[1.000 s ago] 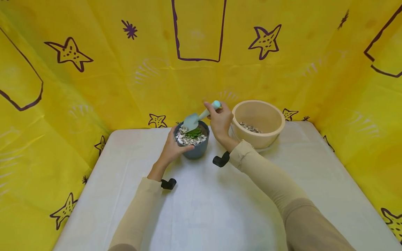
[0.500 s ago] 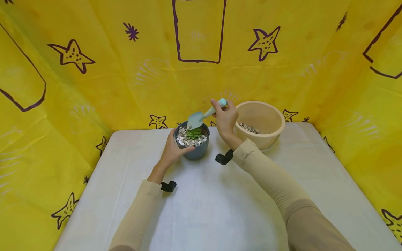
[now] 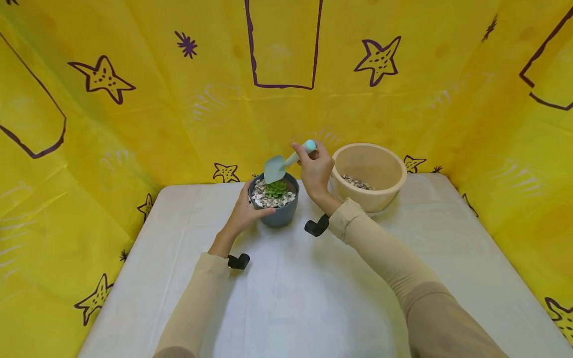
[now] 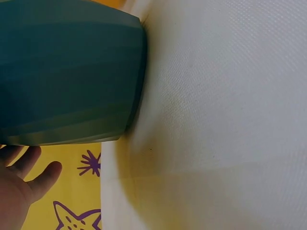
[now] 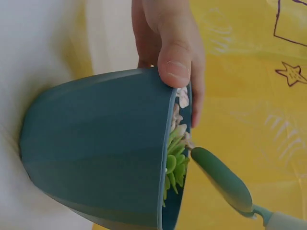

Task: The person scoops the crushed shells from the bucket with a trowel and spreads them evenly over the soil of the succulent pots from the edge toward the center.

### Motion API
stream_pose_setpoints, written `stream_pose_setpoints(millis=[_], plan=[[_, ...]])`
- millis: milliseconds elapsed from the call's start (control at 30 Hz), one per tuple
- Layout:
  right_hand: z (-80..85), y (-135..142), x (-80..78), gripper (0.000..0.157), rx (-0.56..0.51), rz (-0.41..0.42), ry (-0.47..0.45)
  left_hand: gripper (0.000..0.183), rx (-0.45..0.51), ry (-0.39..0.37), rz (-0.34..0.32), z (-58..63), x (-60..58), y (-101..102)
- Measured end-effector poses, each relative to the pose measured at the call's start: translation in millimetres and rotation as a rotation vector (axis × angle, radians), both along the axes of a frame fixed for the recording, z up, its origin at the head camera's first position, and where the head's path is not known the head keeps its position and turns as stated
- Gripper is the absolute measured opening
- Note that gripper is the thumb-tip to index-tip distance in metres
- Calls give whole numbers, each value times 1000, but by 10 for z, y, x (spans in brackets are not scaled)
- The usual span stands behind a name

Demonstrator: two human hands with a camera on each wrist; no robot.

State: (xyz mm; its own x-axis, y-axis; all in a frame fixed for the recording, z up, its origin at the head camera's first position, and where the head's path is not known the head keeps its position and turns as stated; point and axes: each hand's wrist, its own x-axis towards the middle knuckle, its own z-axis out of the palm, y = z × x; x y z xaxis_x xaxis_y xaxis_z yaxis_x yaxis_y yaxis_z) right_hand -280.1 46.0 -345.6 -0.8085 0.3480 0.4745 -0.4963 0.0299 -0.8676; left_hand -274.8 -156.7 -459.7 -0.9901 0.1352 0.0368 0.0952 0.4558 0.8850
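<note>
A blue-grey flowerpot (image 3: 279,217) stands on the table, holding pale pebbles (image 3: 267,200) around a green succulent (image 3: 277,188). My left hand (image 3: 243,213) grips the pot's left side, its thumb over the near rim; in the right wrist view that thumb (image 5: 173,64) presses at the rim. My right hand (image 3: 316,175) holds a light teal trowel (image 3: 274,170) by its handle, the blade slanting down over the back of the pot. Seen from the right wrist, the blade (image 5: 223,178) has its tip close to the pebbles at the rim. The pot's wall (image 4: 67,76) fills much of the left wrist view.
Just right of my right hand stands a larger beige pot (image 3: 371,200) with some pebbles (image 3: 356,183) at its bottom. A white cloth covers the table (image 3: 286,298). Yellow patterned sheeting (image 3: 286,114) rises close behind both pots and along the sides.
The trowel's blade has lifted from the pebbles at the pot's left, swung right over the succulent, then come slightly back left. My left hand keeps its grip on the pot.
</note>
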Motion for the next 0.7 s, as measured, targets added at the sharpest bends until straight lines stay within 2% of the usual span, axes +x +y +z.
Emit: stream_pose_setpoints(millis=[167, 467, 533, 700], plan=[[107, 20, 106, 23, -4, 3, -9, 123, 2, -3, 4, -5, -9, 12], [34, -40, 175, 25, 35, 75, -44, 119, 10, 49, -4, -35, -20, -15], [27, -40, 160, 25, 18, 72, -55, 116, 21, 54, -10, -36, -16, -9], [-80, 25, -39, 25, -41, 41, -28, 114, 19, 50, -4, -42, -19, 17]])
